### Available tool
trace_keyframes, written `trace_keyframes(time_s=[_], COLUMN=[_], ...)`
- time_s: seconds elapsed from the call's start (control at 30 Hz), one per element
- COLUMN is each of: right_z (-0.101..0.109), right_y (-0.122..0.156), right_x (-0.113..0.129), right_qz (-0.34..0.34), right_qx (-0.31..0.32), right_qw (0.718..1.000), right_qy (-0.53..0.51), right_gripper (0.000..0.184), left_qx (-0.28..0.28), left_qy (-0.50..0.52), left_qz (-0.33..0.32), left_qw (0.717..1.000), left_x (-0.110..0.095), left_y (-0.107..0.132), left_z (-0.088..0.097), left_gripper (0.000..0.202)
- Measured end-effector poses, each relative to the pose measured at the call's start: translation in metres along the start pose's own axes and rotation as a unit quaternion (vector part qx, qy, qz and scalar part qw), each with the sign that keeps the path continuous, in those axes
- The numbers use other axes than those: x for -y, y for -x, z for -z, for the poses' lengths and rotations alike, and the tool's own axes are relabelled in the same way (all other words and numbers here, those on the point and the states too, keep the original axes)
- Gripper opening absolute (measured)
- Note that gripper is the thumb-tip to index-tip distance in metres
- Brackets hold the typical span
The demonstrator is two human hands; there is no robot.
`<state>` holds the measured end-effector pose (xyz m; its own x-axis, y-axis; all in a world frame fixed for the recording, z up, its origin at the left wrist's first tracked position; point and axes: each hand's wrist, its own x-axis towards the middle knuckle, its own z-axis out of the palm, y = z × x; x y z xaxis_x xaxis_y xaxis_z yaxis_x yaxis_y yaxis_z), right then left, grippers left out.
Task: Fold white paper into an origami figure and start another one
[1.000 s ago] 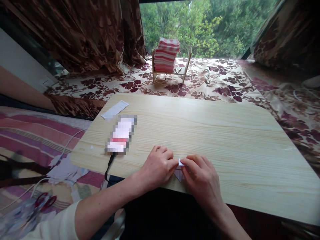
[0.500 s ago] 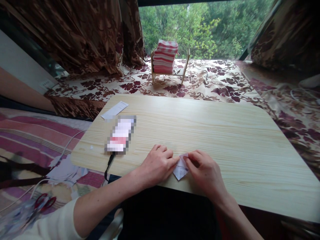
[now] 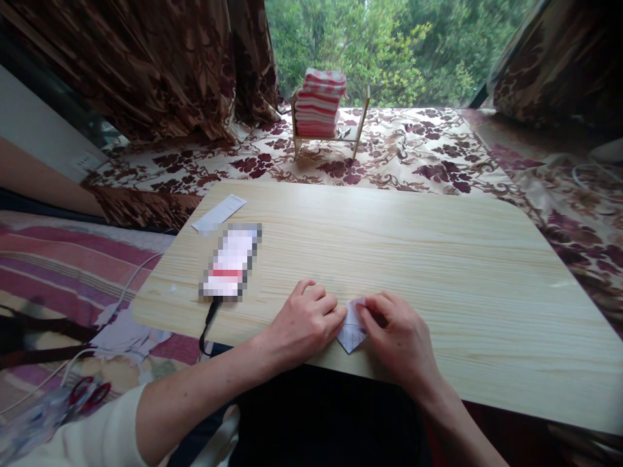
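Observation:
A small folded piece of paper (image 3: pixel 351 336), white with faint print and coming to a point towards me, lies near the front edge of the wooden table. At its left edge is my left hand (image 3: pixel 311 319), fingers curled, thumb and fingertips closed on the paper's side. From the right, my right hand (image 3: pixel 400 334) pinches the upper right corner between thumb and index finger. The fingertips hide part of both upper corners.
A phone (image 3: pixel 231 263), blurred out, lies at left with a black cable (image 3: pixel 209 324). Behind it is a paper strip (image 3: pixel 219 213). Red-handled scissors (image 3: pixel 90 395) and paper scraps (image 3: pixel 124 331) lie on the striped cloth. Folded red-and-white cloths (image 3: pixel 318 104) fill a small rack (image 3: pixel 363 120) by the window.
The camera view has shifted slightly. Both hands stay at the paper in nearly the same pose, and my left fingertips sit a little further left.

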<state>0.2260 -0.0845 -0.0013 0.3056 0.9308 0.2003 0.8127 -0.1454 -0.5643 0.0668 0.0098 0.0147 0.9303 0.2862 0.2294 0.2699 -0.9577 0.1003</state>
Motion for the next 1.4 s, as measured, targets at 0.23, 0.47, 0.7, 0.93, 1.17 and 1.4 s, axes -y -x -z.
trace_keyframes(time_s=[0.23, 0.47, 0.7, 0.93, 1.17, 1.4], right_z=[-0.004, -0.014, -0.013, -0.011, -0.007, -0.006], right_y=[0.012, 0.025, 0.025, 0.024, 0.023, 0.021], right_x=[0.009, 0.014, 0.018, 0.019, 0.02, 0.017], right_qz=[0.028, 0.082, 0.099, 0.097, 0.099, 0.112], right_qx=[-0.039, -0.072, -0.054, -0.033, -0.012, -0.017], right_qw=[0.998, 0.994, 0.992, 0.992, 0.992, 0.992], right_qy=[-0.046, 0.0, 0.053, 0.074, 0.081, 0.055], right_gripper=[0.012, 0.018, 0.02, 0.022, 0.022, 0.015], left_qx=[0.008, 0.033, 0.049, 0.003, -0.035, -0.027], left_qy=[-0.02, 0.038, 0.165, 0.18, 0.158, 0.145], left_qz=[0.0, 0.03, 0.083, 0.11, 0.114, 0.121], left_qw=[1.0, 0.998, 0.982, 0.978, 0.98, 0.982], left_x=[-0.004, -0.003, 0.012, 0.007, 0.004, -0.006], left_y=[0.002, 0.001, 0.004, 0.009, 0.017, 0.021], left_z=[0.0, 0.005, 0.019, 0.02, 0.015, 0.007], left_gripper=[0.016, 0.019, 0.019, 0.015, 0.011, 0.011])
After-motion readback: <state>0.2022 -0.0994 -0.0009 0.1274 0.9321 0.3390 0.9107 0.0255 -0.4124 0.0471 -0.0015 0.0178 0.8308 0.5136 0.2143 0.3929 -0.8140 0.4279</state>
